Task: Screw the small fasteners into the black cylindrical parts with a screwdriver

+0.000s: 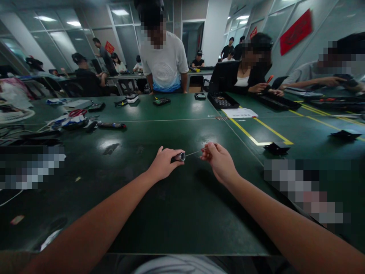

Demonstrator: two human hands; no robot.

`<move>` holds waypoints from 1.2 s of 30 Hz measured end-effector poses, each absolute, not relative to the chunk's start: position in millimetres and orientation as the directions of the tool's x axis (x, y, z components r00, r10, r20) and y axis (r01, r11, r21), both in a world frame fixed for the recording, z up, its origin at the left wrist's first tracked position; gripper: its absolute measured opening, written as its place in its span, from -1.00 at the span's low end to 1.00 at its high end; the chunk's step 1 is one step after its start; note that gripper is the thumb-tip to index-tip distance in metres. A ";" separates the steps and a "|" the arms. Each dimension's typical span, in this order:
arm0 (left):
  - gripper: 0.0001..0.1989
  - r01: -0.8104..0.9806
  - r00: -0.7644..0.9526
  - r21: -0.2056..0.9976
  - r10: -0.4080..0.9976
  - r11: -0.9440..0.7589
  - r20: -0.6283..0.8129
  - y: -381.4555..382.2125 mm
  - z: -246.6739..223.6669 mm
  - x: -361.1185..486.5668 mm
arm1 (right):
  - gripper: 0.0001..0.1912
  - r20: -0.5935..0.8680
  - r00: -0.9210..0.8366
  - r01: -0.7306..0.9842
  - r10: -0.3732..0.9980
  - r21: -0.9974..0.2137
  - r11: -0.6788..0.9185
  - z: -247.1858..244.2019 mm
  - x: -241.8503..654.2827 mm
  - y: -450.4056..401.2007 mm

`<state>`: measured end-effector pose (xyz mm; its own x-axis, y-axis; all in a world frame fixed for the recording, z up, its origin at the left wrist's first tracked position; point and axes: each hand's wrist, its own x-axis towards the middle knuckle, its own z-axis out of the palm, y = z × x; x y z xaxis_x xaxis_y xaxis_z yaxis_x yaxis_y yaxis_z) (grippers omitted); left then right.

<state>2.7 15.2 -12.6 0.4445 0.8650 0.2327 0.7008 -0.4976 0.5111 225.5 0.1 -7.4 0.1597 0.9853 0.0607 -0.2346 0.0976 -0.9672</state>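
My left hand (163,163) is wrapped round a dark cylinder (179,156) with a round, metallic open end that faces right. To its right, my right hand (218,160) pinches a thin rod (194,153). The rod runs left to the mouth of the cylinder; whether its tip is inside I cannot tell. A small red part shows at my right fingertips. Both hands are over the middle of the green table (176,213).
Red-handled scissors (77,112) and a dark tool (111,125) lie at the left. Black holders (277,148) and a black tray (224,101) are on the right, near yellow tape. A person in a white shirt (165,61) stands opposite; others sit around.
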 end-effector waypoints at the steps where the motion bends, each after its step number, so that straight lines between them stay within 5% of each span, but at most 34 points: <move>1: -0.61 0.696 0.446 0.519 0.865 -0.496 0.228 14.6 -12.6 3.2 | -0.65 0.088 0.158 -0.215 0.983 -0.969 0.121 -8.2 224.3 -0.4; 13: -0.59 0.676 0.390 0.575 0.886 -0.461 0.252 12.8 -14.9 4.4 | -0.72 0.337 0.049 0.056 0.940 -0.941 0.334 -1.6 225.8 -11.5; 20: -0.60 0.675 0.450 0.539 0.860 -0.504 0.240 11.6 -16.2 6.4 | -0.59 0.343 0.095 0.304 0.934 -0.904 0.301 9.9 224.7 -21.6; 26: -0.63 0.694 0.391 0.547 0.883 -0.469 0.262 12.3 -17.0 3.2 | -0.71 0.349 0.005 0.287 0.937 -0.898 0.333 9.7 224.5 -22.7; 32: -0.63 0.691 0.398 0.547 0.881 -0.472 0.257 11.2 -14.9 4.6 | -0.60 0.332 0.032 0.356 0.943 -0.885 0.300 10.6 222.3 -25.9; 36: -0.63 0.689 0.383 0.552 0.883 -0.469 0.272 11.4 -14.3 3.9 | -0.74 0.359 0.032 0.352 0.933 -0.878 0.326 7.0 224.1 -23.9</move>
